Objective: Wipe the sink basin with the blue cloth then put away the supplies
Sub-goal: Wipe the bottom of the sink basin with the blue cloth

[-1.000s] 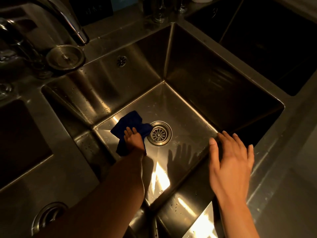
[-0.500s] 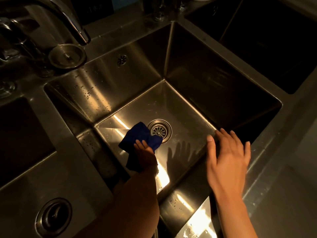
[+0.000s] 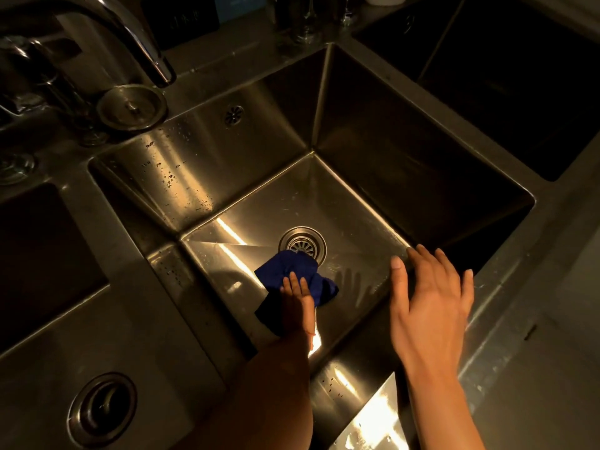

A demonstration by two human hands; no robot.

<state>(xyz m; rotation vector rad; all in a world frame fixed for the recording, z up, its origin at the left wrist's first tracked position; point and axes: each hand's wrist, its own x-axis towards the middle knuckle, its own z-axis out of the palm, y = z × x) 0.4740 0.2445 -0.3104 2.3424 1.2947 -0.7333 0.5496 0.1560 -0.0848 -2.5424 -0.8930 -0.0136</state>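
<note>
A deep stainless steel sink basin [image 3: 344,203] fills the middle of the head view, with a round drain [image 3: 302,244] in its floor. A crumpled blue cloth [image 3: 289,271] lies on the basin floor just in front of the drain. My left hand [image 3: 297,302] reaches down into the basin and presses on the cloth with fingers laid over it. My right hand [image 3: 428,297] hovers above the basin's near right corner, fingers spread, holding nothing.
A curved faucet [image 3: 136,37] arches over the far left rim, with a round metal drain stopper [image 3: 131,107] beneath it. Dark basins lie at the left [image 3: 39,254] and far right [image 3: 519,92]. A round hole [image 3: 102,409] sits in the near left counter. Glasses [image 3: 305,17] stand behind the sink.
My left hand has dragged the blue cloth across the basin floor from left of the drain to its front, toward me. My right hand stayed over the near right corner.
</note>
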